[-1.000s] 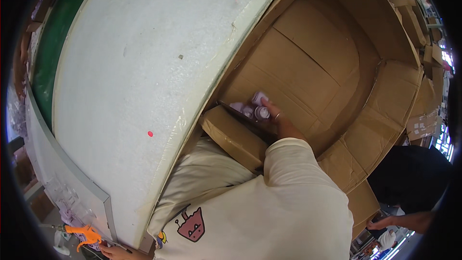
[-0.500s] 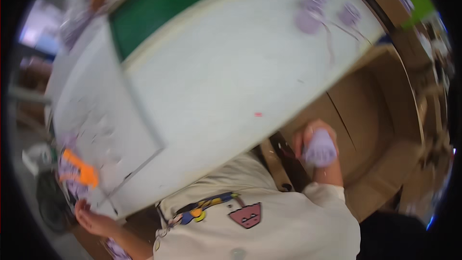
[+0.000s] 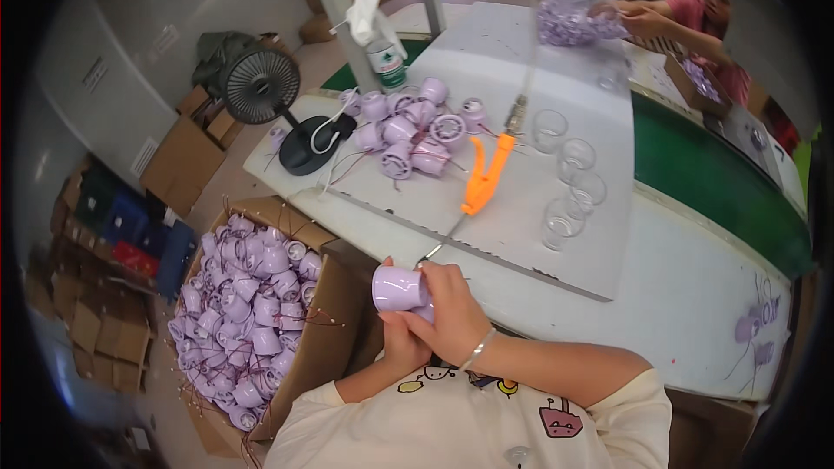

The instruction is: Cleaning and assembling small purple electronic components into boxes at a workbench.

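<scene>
Close to my body, both hands meet around a glossy lilac cup-shaped housing (image 3: 398, 289) that lies tilted sideways. My right hand (image 3: 453, 311), with a bracelet at the wrist, is closed over the housing's right end. My left hand (image 3: 406, 340) grips from below and behind, its fingers partly hidden. A bit of another lilac surface shows between the hands; I cannot tell whether it is a separate part. Just beyond them hangs an orange air blow gun (image 3: 489, 175) on a hose, its thin nozzle pointing toward my hands.
A cardboard box (image 3: 326, 317) full of lilac housings with wires stands at left. On the table are more lilac housings (image 3: 400, 129), a black fan (image 3: 261, 87), a spray bottle (image 3: 385, 56) and clear cups (image 3: 563, 224). Across the green belt (image 3: 695, 152), a co-worker handles a plastic bag (image 3: 578, 22).
My view has swung to the left. My right hand has brought the lilac housing from the right side to my front, and my left hand, empty before, has joined it there.
</scene>
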`<action>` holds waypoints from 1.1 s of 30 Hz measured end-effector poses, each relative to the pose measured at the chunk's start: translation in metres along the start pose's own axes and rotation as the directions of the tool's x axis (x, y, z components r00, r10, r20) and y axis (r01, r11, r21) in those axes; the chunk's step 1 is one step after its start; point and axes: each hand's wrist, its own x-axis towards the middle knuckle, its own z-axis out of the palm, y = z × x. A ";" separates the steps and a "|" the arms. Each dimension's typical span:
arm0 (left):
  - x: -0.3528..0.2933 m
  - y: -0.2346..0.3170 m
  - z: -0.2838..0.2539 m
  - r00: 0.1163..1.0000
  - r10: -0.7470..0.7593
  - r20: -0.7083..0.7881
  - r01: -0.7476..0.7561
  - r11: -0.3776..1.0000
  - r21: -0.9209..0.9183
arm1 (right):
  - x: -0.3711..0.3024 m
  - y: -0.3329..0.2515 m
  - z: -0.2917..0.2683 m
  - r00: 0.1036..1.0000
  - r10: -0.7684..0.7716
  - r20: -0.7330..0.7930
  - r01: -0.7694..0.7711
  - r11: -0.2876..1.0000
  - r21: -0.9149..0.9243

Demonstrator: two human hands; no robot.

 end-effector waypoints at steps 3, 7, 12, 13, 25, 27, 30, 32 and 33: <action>0.010 -0.006 -0.032 0.977 -0.020 -0.210 -0.032 0.969 -0.245 | 0.022 0.001 0.031 0.994 -0.097 0.060 0.105 0.984 -0.143; 0.030 0.020 -0.059 0.940 -0.130 -0.316 0.062 0.974 -0.216 | 0.043 -0.025 0.010 0.888 -0.040 0.459 0.148 0.968 -0.202; 0.038 0.030 -0.103 0.962 -0.224 -0.157 0.147 0.906 -0.397 | 0.099 -0.036 -0.078 0.809 -0.336 0.483 0.541 0.106 -0.834; 0.040 0.032 -0.110 0.956 -0.243 -0.161 0.173 0.917 -0.359 | 0.105 -0.024 -0.086 0.808 -0.328 0.490 0.539 0.072 -0.839; 0.036 0.052 -0.130 0.965 0.015 -0.262 -0.032 0.997 -0.064 | 0.154 -0.023 -0.115 0.560 -0.461 0.689 0.755 -0.058 -0.653; 0.033 0.054 -0.131 0.959 0.049 -0.279 -0.048 0.999 0.011 | 0.153 -0.044 -0.106 0.492 -0.472 0.732 0.795 -0.098 -0.598; 0.035 0.049 -0.136 0.959 0.136 -0.247 -0.119 0.989 0.082 | 0.146 -0.058 -0.099 0.463 -0.430 0.775 0.853 -0.023 -0.522; 0.033 0.051 -0.136 0.956 0.135 -0.259 -0.118 0.990 0.079 | 0.144 -0.073 -0.084 0.437 -0.495 0.750 0.833 -0.091 -0.545; 0.036 0.052 -0.134 0.951 0.188 -0.244 -0.158 0.978 0.138 | 0.140 -0.083 -0.080 0.425 -0.552 0.717 0.791 -0.158 -0.591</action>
